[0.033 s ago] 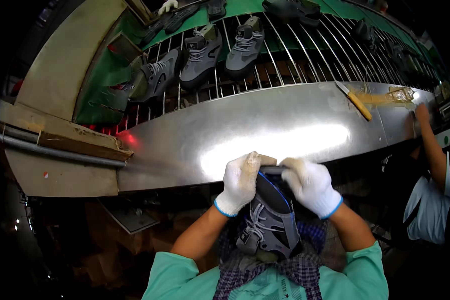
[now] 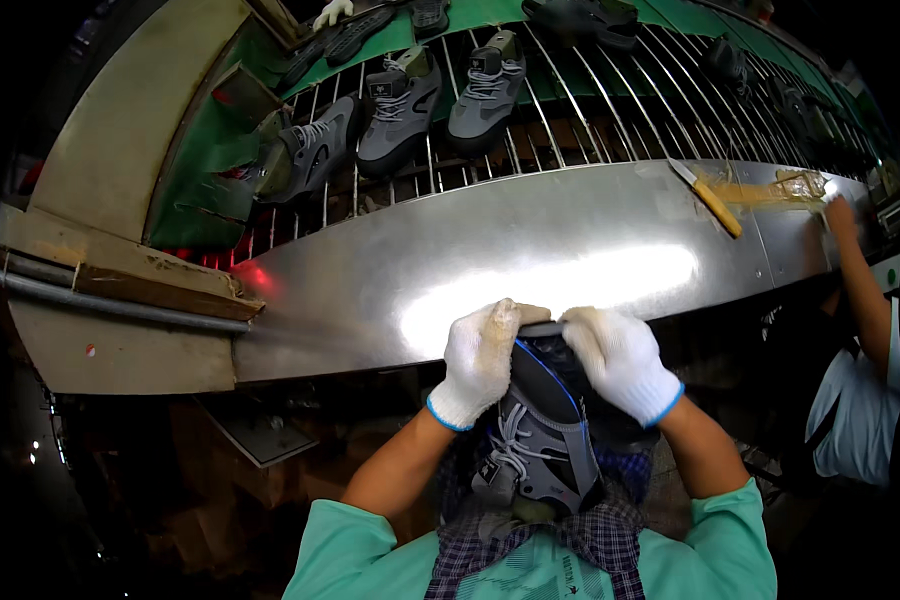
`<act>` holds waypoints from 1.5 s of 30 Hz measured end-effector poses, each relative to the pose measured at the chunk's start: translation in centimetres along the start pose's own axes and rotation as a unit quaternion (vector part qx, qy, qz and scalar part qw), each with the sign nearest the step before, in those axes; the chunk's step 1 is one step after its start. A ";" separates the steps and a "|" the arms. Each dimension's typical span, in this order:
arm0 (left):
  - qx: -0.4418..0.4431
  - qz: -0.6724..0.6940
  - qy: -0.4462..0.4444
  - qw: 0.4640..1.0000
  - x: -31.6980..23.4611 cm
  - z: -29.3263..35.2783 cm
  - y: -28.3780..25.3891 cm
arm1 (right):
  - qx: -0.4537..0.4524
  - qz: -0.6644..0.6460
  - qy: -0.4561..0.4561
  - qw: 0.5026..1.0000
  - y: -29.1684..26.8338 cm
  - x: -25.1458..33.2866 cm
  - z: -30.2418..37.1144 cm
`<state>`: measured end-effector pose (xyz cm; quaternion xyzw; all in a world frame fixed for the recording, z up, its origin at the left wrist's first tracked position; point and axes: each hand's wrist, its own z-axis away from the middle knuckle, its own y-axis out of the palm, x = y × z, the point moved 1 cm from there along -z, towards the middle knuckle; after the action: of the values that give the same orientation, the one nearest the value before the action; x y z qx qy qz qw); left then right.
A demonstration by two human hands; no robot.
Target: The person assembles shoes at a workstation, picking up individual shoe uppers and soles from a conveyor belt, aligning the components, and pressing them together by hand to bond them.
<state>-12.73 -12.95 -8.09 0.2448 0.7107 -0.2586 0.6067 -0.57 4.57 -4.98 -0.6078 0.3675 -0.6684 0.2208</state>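
A grey and black lace-up shoe (image 2: pixel 550 445) is tilted in front of my body, its laces toward me and a blue line along its dark far part. My left hand (image 2: pixel 478 362), in a white knit glove with a blue cuff, is closed on the shoe's far left edge. Closed on the far right edge is my right hand (image 2: pixel 622 365), gloved the same way. Both sets of fingertips meet near a dark rim at the shoe's far end; the gloves partly hide what they pinch. A greenish block shows at the shoe's near end.
A shiny metal ledge (image 2: pixel 350 290) runs just beyond my hands. Behind it, several grey shoes (image 2: pixel 485 100) stand on a rack of metal rods (image 2: pixel 570 95). A yellow-handled knife (image 2: pixel 715 208) lies on the ledge at right, near tape. Another person's arm (image 2: pixel 855 250) reaches in at far right.
My right hand has shifted very slightly, its fingers now settled on the rim. The other person's hand at far right has risen a little. The shoe stays almost still.
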 end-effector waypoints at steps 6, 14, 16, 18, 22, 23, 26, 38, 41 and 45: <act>-0.024 -0.017 -0.072 0.997 -1.1 -0.7 0.2 | -0.090 0.047 -0.044 0.994 0.0 3.8 2.6; 0.031 -0.242 0.143 0.959 -2.5 -1.7 -1.0 | -0.173 -0.058 -0.022 0.983 0.1 5.5 9.2; 0.095 -0.328 0.242 0.908 -3.6 -2.1 -0.4 | -0.063 -0.064 0.110 0.990 2.3 5.7 11.6; 0.199 -0.357 0.235 0.882 -5.0 -2.1 0.7 | -0.135 -0.025 0.012 0.990 3.8 5.4 12.4; 0.207 -0.361 0.225 0.881 -5.2 -1.8 0.4 | -0.145 0.025 -0.130 0.980 3.8 2.5 10.7; 0.215 -0.360 0.230 0.878 -5.2 -1.8 0.4 | -0.113 0.034 -0.161 0.980 3.6 0.3 10.4; 0.221 -0.348 0.234 0.880 -5.6 -2.1 0.4 | -0.060 0.041 -0.320 0.944 2.6 -5.9 6.5; 0.153 -0.365 0.170 0.903 -5.6 -2.3 1.3 | 0.031 0.000 0.005 1.000 0.5 3.2 9.4; 0.195 -0.401 0.133 0.885 -6.2 -2.5 1.7 | 0.079 -0.052 0.084 0.992 0.7 4.0 11.7; 0.153 -0.386 0.206 0.886 -5.6 -2.0 1.4 | -0.083 -0.017 -0.017 0.996 2.7 2.9 14.6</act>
<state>-12.50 -10.75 -2.40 0.0884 0.8098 -0.5214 0.2539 12.78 -2.54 -5.32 -0.6412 0.4074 -0.6290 0.1649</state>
